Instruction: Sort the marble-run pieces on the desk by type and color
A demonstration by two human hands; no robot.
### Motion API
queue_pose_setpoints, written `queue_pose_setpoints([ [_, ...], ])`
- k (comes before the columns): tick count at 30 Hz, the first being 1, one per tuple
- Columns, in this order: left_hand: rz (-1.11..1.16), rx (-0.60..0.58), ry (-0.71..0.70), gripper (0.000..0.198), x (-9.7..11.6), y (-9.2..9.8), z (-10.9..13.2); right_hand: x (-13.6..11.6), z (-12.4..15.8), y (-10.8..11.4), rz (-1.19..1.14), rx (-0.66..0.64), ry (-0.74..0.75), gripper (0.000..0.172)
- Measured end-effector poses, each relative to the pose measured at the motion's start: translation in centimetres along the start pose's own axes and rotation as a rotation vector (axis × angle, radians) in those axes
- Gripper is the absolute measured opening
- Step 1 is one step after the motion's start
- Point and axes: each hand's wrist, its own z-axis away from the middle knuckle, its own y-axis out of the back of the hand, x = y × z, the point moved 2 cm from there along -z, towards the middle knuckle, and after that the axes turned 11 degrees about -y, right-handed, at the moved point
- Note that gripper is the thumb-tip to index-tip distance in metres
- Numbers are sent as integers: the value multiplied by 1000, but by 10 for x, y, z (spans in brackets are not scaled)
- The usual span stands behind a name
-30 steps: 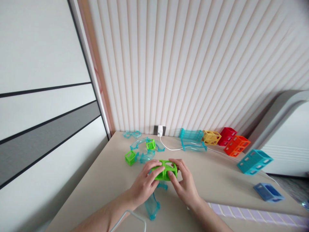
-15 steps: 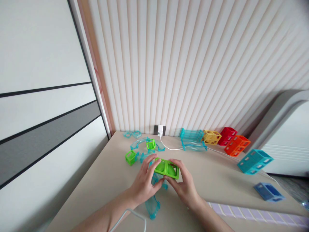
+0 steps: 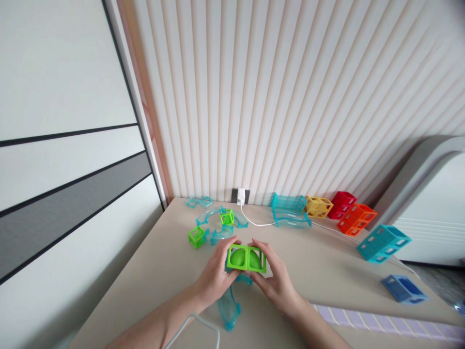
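Observation:
Both my hands hold a green double-cube block (image 3: 246,259) just above the beige table (image 3: 174,271). My left hand (image 3: 217,274) grips its left end, fingers curled around it. My right hand (image 3: 276,277) grips its right end in the same way. The block's open face with two rounded hollows is turned towards me. Under my hands lies a clear teal curved track piece (image 3: 229,306).
Two small green cubes (image 3: 196,237) and teal track curves (image 3: 213,216) lie behind my hands. A white charger (image 3: 240,196) with its cable is plugged in at the wall. At the right stand teal track stacks (image 3: 289,210), yellow (image 3: 318,206), red (image 3: 342,203), orange (image 3: 357,218), teal (image 3: 383,242) and blue (image 3: 404,289) blocks.
I have tilted the green block in my hands, so its hollow face has turned from upward to facing me. Nothing else has moved.

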Motion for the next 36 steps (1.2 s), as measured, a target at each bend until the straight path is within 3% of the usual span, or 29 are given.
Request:
queue_pose_setpoints([
  [3, -67, -12, -65, 67, -1, 1, -2, 1, -2, -1, 58, -27, -6, 66],
  [8, -93, -16, -103, 66, -1, 2, -2, -5, -4, 0, 109, -28, 48, 48],
  [14, 123, 127, 163, 64, -4, 1, -2, -6, 0, 0, 51, 23, -77, 42],
  [19, 313, 69, 315, 53, -1, 2, -4, -6, 2, -3, -77, 25, -149, 41],
  [24, 295, 56, 244, 39, 2, 5, -5, -7, 1, -6, -124, -45, -182, 41],
  [30, 122, 100, 35, 39, 8, 12, -12, 0, -2, -8, -33, 41, -195, 46],
  [36, -58, 139, -84, 44, 13, 14, -13, 2, -3, -12, -194, 19, -286, 34],
])
